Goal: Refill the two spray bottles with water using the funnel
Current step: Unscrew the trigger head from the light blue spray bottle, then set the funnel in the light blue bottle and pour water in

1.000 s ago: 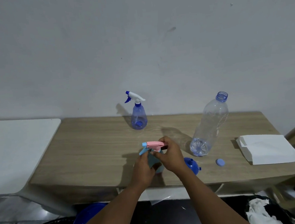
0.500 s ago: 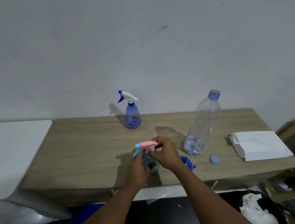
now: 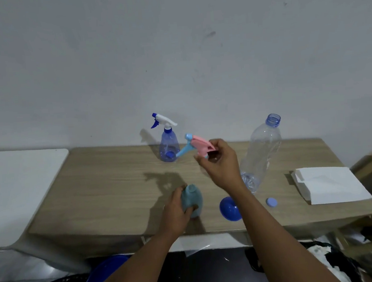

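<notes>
While the left hand (image 3: 175, 210) steadies the teal spray bottle (image 3: 192, 201), the right hand's (image 3: 220, 162) grip pinches the pink trigger head (image 3: 200, 145); set it down clear at twelve o'clock, away from the blue funnel (image 3: 230, 208).

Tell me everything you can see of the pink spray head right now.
The pink spray head is off its bottle and held in the air by the right hand, which pinches its rear end. It looks plastic: pink body, light blue nozzle tip and light blue trigger pointing down-left. It hangs tilted above the table, in front of the blue spray bottle. Any dip tube is not discernible.
</notes>
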{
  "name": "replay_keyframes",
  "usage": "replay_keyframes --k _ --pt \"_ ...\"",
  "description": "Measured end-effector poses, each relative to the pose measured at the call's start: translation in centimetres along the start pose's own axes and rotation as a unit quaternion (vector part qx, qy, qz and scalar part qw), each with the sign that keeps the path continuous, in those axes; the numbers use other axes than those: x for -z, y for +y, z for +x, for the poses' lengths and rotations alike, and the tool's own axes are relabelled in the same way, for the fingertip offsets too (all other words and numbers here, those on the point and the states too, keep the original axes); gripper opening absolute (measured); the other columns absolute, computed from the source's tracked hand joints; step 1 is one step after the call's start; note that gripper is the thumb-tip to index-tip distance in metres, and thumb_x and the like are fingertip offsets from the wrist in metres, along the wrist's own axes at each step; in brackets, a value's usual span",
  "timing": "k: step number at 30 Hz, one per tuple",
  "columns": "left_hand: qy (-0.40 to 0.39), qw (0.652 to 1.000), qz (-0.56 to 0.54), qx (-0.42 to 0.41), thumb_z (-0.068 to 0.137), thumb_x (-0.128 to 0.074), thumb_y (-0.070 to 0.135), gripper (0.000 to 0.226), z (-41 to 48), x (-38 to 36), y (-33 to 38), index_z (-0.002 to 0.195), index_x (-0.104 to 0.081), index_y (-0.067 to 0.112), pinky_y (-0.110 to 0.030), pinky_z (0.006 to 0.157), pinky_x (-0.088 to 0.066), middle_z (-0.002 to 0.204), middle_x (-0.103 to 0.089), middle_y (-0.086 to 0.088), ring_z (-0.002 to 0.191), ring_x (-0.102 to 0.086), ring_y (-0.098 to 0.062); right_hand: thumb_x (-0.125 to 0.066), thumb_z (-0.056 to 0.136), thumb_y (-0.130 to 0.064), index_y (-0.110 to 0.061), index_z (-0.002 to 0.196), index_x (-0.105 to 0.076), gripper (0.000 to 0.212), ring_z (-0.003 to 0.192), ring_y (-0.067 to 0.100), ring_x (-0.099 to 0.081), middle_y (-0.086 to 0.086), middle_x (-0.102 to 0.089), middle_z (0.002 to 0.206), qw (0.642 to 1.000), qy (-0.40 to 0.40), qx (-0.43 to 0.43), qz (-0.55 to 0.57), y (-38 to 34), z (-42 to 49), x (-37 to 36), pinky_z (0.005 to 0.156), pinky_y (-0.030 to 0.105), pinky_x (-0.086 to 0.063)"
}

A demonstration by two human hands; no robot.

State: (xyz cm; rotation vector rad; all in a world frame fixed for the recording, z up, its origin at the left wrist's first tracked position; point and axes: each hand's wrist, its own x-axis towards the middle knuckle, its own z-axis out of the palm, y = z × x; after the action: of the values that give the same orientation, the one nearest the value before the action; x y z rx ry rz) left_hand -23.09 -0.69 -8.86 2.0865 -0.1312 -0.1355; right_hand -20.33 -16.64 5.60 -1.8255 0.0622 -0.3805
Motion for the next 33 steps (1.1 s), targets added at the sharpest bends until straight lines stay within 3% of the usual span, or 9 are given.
replay_keyframes --k 5,10,14,17,20,23,29,33 --pt "0.016 1.000 0.003 -0.008 0.078 -0.078 0.028 0.065 -0.2 0.0 0.1 0.129 -0.041 0.044 -0.045 0.094 -0.053 0.129 -0.058 0.010 0.113 -0.059 -0.014 -0.076 0.082 -0.019 -0.017 0.102 -0.059 0.026 0.067 0.006 -0.055 -0.007 -0.064 0.084 0.995 0.072 0.055 -0.031 -3.7 3.0 2.6 0.062 0.015 -0.046" --pt "0.032 0.999 -0.008 -0.012 0.079 -0.079 0.028 0.067 -0.6 0.6 -0.5 0.134 -0.042 0.039 -0.044 0.099 -0.050 0.133 -0.054 0.011 0.118 -0.056 -0.013 -0.075 0.083 -0.019 -0.016 0.118 -0.053 0.042 0.066 0.003 -0.055 -0.003 -0.062 0.083 0.989 0.015 -0.029 -0.143 -1.5 3.9 3.1 0.054 0.007 -0.041" --pt "0.047 0.999 -0.025 -0.004 0.077 -0.082 0.024 0.067 -0.4 1.7 -1.2 0.132 -0.046 0.035 -0.040 0.099 -0.050 0.131 -0.055 0.013 0.118 -0.054 -0.008 -0.076 0.083 -0.017 -0.011 0.119 -0.042 0.050 0.070 0.013 -0.058 0.008 -0.065 0.095 0.974 -0.035 -0.158 -0.160 3.6 3.2 1.8 0.052 0.012 -0.044" --pt "0.057 0.998 -0.031 0.010 0.076 -0.083 0.022 0.067 -0.3 2.3 -1.6 0.131 -0.047 0.033 -0.033 0.096 -0.050 0.126 -0.057 0.017 0.113 -0.055 0.002 -0.076 0.082 -0.023 -0.011 0.114 -0.046 0.045 0.085 0.023 -0.063 0.008 -0.063 0.103 0.953 -0.060 -0.222 -0.198 7.4 2.9 0.5 0.073 0.038 -0.054" --pt "0.051 0.998 -0.027 0.015 0.078 -0.082 0.022 0.067 -0.2 2.2 -1.6 0.131 -0.044 0.034 -0.015 0.091 -0.046 0.124 -0.053 0.025 0.112 -0.049 0.017 -0.073 0.082 -0.025 -0.012 0.105 -0.050 0.036 0.089 0.025 -0.063 0.010 -0.064 0.104 0.940 -0.066 -0.266 -0.205 10.3 3.1 -0.5 0.077 0.040 -0.053" --pt "0.047 0.998 -0.028 0.029 0.078 -0.081 0.023 0.068 -0.2 2.1 -1.5 0.134 -0.043 0.034 -0.002 0.083 -0.041 0.123 -0.050 0.027 0.112 -0.048 0.017 -0.076 0.080 -0.027 -0.004 0.111 -0.057 0.043 0.094 0.027 -0.066 0.013 -0.068 0.106 0.928 -0.075 -0.296 -0.212 12.5 3.5 -1.0 0.075 0.038 -0.053" --pt "0.047 0.998 -0.041 0.033 0.078 -0.081 0.027 0.068 -0.3 2.2 -1.6 0.135 -0.045 0.030 -0.004 0.089 -0.043 0.126 -0.049 0.027 0.114 -0.045 0.020 -0.075 0.083 -0.028 0.001 0.113 -0.059 0.044 0.103 0.033 -0.066 0.017 -0.068 0.110 0.920 -0.084 -0.297 -0.242 14.6 3.9 -1.8 0.075 0.035 -0.050" --pt "0.054 0.997 -0.045 0.028 0.076 -0.082 0.031 0.069 -0.2 2.1 -1.9 0.136 -0.047 0.028 -0.024 0.098 -0.049 0.130 -0.051 0.025 0.119 -0.050 0.008 -0.072 0.085 -0.028 -0.002 0.112 -0.061 0.038 0.101 0.031 -0.066 0.016 -0.070 0.109 0.917 -0.086 -0.297 -0.253 16.2 3.9 -2.3 0.088 0.043 -0.055"
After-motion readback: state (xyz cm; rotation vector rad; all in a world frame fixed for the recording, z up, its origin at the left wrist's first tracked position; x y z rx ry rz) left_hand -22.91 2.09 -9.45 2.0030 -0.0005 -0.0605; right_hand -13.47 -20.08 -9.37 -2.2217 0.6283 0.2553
